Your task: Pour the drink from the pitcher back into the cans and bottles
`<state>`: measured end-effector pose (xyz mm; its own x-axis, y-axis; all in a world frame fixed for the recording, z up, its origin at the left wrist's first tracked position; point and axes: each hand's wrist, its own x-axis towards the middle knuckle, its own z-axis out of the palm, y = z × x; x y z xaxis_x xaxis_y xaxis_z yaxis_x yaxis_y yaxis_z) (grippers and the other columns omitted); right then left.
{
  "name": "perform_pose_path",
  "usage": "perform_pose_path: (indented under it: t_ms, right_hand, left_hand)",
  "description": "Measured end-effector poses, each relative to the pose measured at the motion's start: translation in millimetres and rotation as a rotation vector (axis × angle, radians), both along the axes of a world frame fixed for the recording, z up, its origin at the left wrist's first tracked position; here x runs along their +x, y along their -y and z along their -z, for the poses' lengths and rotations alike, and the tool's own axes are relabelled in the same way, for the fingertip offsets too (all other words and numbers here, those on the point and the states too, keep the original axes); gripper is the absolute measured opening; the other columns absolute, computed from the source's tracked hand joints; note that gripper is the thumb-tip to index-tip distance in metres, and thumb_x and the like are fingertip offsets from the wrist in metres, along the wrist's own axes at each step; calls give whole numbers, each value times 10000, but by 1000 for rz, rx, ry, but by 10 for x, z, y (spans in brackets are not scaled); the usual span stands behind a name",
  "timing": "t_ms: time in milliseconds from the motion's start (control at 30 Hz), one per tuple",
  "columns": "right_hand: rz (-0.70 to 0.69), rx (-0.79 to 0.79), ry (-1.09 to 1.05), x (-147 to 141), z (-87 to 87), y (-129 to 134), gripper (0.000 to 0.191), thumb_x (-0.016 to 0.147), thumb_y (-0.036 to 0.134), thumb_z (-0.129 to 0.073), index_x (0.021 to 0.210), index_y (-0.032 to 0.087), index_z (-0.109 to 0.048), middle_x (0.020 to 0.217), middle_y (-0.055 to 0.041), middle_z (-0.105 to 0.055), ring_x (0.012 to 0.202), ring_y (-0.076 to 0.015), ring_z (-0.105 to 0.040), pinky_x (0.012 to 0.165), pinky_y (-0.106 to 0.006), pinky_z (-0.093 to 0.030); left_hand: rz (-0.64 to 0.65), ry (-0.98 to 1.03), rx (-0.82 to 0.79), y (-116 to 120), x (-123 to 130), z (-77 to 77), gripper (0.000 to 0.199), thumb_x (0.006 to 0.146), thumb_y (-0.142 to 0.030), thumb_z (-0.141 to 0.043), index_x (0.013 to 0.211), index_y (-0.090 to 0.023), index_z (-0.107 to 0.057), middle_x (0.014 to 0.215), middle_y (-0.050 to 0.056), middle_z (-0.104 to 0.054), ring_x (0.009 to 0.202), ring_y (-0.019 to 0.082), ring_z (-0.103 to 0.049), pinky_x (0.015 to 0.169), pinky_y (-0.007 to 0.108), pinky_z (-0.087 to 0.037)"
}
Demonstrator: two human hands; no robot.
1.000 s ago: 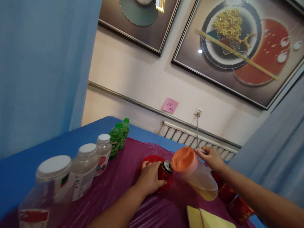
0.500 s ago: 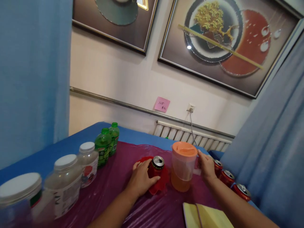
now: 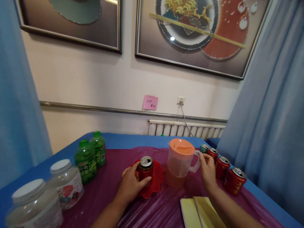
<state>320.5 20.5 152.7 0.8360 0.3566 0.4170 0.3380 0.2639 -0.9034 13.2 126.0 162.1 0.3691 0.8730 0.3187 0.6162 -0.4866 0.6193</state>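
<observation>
My left hand [image 3: 130,181] is wrapped round an opened red drink can [image 3: 145,172], thumb on its near side. The can stands upright over a red scalloped dish [image 3: 155,182], and I cannot tell whether it touches the dish. Right of it stands a clear plastic pitcher [image 3: 178,164] with an orange lid and amber liquid at the bottom. My right hand [image 3: 208,167] is at the outer edge of the pitcher's handle, fingers loosely bent and not wrapped round it. Most of the handle shows.
White-lidded jars [image 3: 65,183] and green bottles [image 3: 85,161] line the left side. More cans [image 3: 235,180] line the right. A yellow notebook [image 3: 201,212] lies in front, on a purple plastic sheet [image 3: 95,202]. A radiator [image 3: 175,128] and wall stand behind; blue curtains [image 3: 268,110] hang at the sides.
The camera view has levelled and turned. My right hand has drawn slightly away from the pitcher, and more of the handle shows. My left hand keeps its hold on the can.
</observation>
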Motion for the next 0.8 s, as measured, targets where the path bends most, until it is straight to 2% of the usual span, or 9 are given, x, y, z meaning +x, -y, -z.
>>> perform_pose_path:
  t_ms: [67, 100, 233, 300, 367, 500, 633, 700, 800]
  right_hand:
    - [93, 110, 78, -136, 64, 191, 404, 848, 545, -603, 1057, 206, -529, 1031, -59, -587, 934, -209, -566, 835, -332, -464]
    - [78, 154, 137, -247, 105, 291, 366, 867, 482, -607, 1095, 209, -524, 1073, -63, -575, 975, -211, -561, 861, -339, -455]
    - [-378, 111, 398, -876, 228, 522, 111, 897, 224, -557, 1007, 239, -551, 1000, -40, -582, 882, -176, -568, 746, -274, -459]
    - [-600, -1, 471, -1153, 251, 466, 162, 837, 146, -565, 968, 240, -545, 965, -25, -582, 826, -159, -559, 725, -260, -453]
    - [-728, -129, 480, -1309, 280, 326, 221, 777, 96, -582, 947, 231, -546, 925, -12, -590, 803, -149, -560, 720, -251, -447]
    - [-744, -287, 363, -1306, 402, 87, 124, 805, 99, -552, 860, 211, -549, 750, 25, -572, 670, -123, -530, 624, -225, -410]
    - [-722, -300, 339, -1188, 464, 125, 66, 838, 199, -611, 893, 209, -576, 725, 29, -596, 643, -125, -549, 607, -227, -423]
    - [-734, -240, 351, -1155, 440, 188, 198, 834, 291, -664, 1004, 216, -594, 835, 0, -653, 738, -152, -607, 680, -251, -476]
    - [-774, -127, 372, -1139, 379, 247, 495, 805, 447, -715, 1222, 234, -556, 1140, -68, -670, 1024, -227, -633, 896, -335, -501]
  left_hand:
    - [-36, 27, -6, -23, -2, 0, 698, 660, -430, -732, 1291, -178, -569, 1283, 123, -683, 1185, 330, -625, 1050, 454, -451]
    - [-46, 48, -1, -36, -2, 2, 709, 653, -438, -733, 1288, -168, -569, 1276, 130, -686, 1175, 333, -633, 1039, 457, -466]
    - [-26, 133, 32, -76, 2, 25, 733, 634, -460, -744, 1281, -164, -564, 1262, 143, -691, 1161, 337, -651, 1020, 474, -497]
    - [8, 151, 44, -86, 6, 42, 738, 630, -475, -751, 1275, -168, -563, 1251, 141, -697, 1158, 337, -655, 1009, 478, -511]
    - [53, 152, 63, -93, 9, 68, 737, 633, -484, -756, 1275, -180, -562, 1245, 134, -701, 1153, 335, -658, 1005, 482, -516]
    - [133, 140, 116, -84, 8, 142, 731, 668, -487, -748, 1306, -200, -538, 1269, 128, -683, 1165, 330, -647, 1036, 504, -493]
    - [225, 125, 172, 26, 5, 168, 717, 709, -468, -739, 1340, -219, -508, 1328, 121, -643, 1213, 319, -616, 1048, 490, -490]
    - [271, 123, 191, 124, 12, 139, 736, 703, -451, -755, 1357, -237, -496, 1333, 104, -643, 1217, 313, -615, 1046, 473, -498]
    - [363, 111, 168, 284, 41, 52, 765, 688, -427, -783, 1373, -260, -486, 1339, 91, -646, 1210, 303, -624, 1047, 450, -504]
